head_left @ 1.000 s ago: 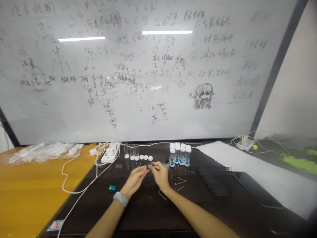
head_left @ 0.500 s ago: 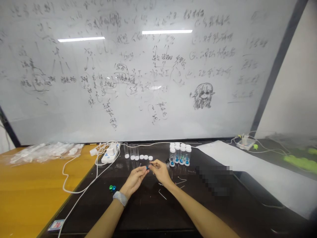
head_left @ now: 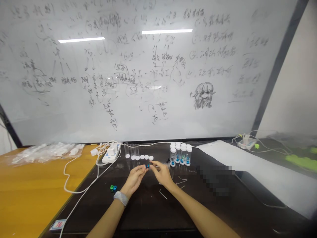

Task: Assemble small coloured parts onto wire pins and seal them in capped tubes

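Blue piece (head_left: 147,166) between left hand (head_left: 134,177) and right (head_left: 162,173)

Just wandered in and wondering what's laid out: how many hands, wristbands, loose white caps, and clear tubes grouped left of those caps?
Left hand plus right hand: 2
Wristband: 1
Loose white caps: 3
Clear tubes left of them: 3
Total: 9

Hands (head_left: 135,177) (head_left: 161,174) at small blue piece (head_left: 147,166), capped tubes (head_left: 183,154), scribbled whiteboard (head_left: 178,122)
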A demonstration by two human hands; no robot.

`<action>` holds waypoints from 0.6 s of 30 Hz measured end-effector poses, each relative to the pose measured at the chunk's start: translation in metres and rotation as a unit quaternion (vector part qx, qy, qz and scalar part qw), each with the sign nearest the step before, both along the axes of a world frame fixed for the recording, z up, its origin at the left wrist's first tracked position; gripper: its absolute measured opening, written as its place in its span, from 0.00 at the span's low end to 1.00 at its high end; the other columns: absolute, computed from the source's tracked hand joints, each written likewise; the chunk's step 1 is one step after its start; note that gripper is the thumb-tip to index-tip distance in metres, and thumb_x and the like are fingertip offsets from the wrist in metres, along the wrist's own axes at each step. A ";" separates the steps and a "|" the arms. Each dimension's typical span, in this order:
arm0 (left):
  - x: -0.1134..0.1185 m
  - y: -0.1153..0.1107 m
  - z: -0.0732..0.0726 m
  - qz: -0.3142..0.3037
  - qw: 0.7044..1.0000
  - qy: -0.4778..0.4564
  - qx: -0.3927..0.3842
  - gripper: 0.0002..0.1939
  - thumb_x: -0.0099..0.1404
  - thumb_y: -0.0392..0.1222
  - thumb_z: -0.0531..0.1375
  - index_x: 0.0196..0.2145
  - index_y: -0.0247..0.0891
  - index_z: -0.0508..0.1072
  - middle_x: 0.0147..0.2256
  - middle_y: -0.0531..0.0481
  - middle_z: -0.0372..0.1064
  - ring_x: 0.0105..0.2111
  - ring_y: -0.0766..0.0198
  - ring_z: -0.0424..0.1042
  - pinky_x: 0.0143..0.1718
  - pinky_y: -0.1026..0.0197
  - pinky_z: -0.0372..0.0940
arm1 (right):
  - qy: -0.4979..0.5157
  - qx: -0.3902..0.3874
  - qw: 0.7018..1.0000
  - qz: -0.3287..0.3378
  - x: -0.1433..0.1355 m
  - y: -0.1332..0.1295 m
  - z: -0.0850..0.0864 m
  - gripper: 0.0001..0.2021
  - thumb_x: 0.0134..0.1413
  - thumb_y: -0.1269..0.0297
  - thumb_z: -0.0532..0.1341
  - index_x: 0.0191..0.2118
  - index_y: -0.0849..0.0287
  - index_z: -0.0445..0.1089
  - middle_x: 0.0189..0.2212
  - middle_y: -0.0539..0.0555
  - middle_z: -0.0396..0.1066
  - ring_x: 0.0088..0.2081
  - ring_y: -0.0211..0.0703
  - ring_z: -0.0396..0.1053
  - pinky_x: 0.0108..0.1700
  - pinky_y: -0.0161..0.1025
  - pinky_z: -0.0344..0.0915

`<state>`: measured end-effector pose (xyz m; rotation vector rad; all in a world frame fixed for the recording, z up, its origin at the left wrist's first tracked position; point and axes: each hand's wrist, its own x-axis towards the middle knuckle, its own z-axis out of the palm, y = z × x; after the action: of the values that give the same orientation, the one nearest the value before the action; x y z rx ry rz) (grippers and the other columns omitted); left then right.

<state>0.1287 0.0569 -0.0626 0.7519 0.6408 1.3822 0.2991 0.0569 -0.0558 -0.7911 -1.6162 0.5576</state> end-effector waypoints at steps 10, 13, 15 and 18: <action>-0.001 -0.001 0.000 0.012 0.997 0.065 0.043 0.13 0.48 0.34 0.73 0.34 0.30 0.79 0.33 0.42 0.78 0.35 0.63 0.77 0.44 0.65 0.69 | -0.065 -0.011 0.998 -0.021 0.009 0.006 -0.001 0.12 0.54 0.54 0.64 0.36 0.58 0.75 0.28 0.53 0.75 0.28 0.42 0.71 0.31 0.35 0.66; -0.001 -0.003 0.002 0.004 0.994 0.097 0.052 0.14 0.47 0.37 0.73 0.32 0.31 0.79 0.31 0.43 0.79 0.34 0.64 0.77 0.42 0.64 0.68 | -0.123 0.011 0.992 -0.031 0.013 0.003 0.005 0.16 0.59 0.52 0.58 0.29 0.58 0.73 0.22 0.50 0.70 0.24 0.39 0.66 0.28 0.33 0.59; 0.000 -0.005 0.003 0.004 0.991 0.117 0.060 0.13 0.47 0.38 0.73 0.32 0.31 0.79 0.31 0.43 0.79 0.33 0.64 0.76 0.42 0.64 0.68 | -0.150 0.011 0.988 -0.030 0.014 0.002 0.007 0.21 0.62 0.51 0.54 0.25 0.59 0.69 0.19 0.48 0.66 0.22 0.37 0.62 0.27 0.33 0.55; 0.001 -0.005 0.004 0.016 0.985 0.155 0.076 0.14 0.46 0.40 0.74 0.31 0.32 0.80 0.30 0.43 0.79 0.32 0.62 0.76 0.40 0.62 0.68 | -0.173 -0.016 0.985 -0.021 0.013 0.004 0.005 0.27 0.64 0.48 0.49 0.19 0.60 0.64 0.16 0.47 0.62 0.21 0.36 0.59 0.25 0.33 0.50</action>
<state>0.1295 0.0514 -0.0584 1.0954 0.7982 1.3667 0.3116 0.0613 -0.0509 -0.9839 -1.9054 0.4327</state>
